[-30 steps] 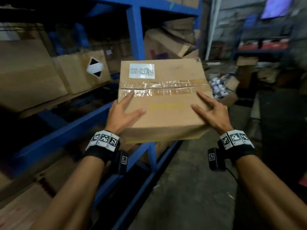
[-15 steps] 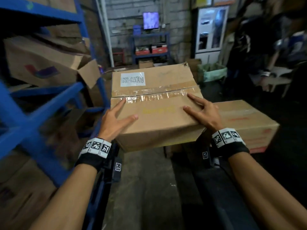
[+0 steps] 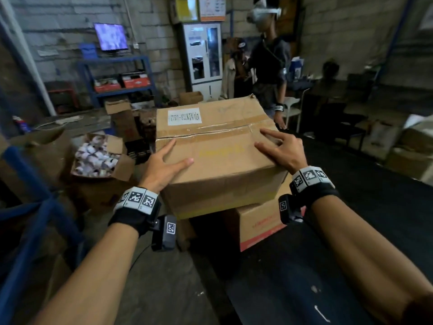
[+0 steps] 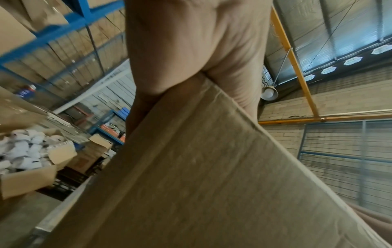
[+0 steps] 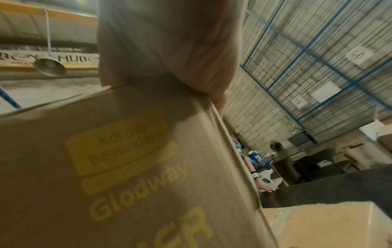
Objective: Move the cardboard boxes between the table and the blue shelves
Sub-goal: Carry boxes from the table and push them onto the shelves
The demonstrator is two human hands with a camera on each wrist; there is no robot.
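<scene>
A taped cardboard box [image 3: 218,146] with a white label is carried between both hands. My left hand [image 3: 168,163] clamps its near left corner, thumb flat on top and fingers straight along the side. My right hand [image 3: 278,151] presses the near right corner with fingers spread on top. The box hangs just above a second cardboard box [image 3: 260,221] with red print, which lies on the dark table [image 3: 363,231]. The left wrist view shows my palm over the box's edge [image 4: 212,184]. The right wrist view shows its yellow-printed side [image 5: 106,167] and the lower box [image 5: 318,223].
The blue shelf frame [image 3: 28,207] stands at the left edge. An open carton of white items [image 3: 98,156] sits on the floor left of the box. Another person [image 3: 269,59] stands beyond the table's far end. A small blue rack [image 3: 117,76] lines the back wall.
I have turned right, away from the blue shelves, with the box in the same hold. It now hangs over the red-printed box on the table.
</scene>
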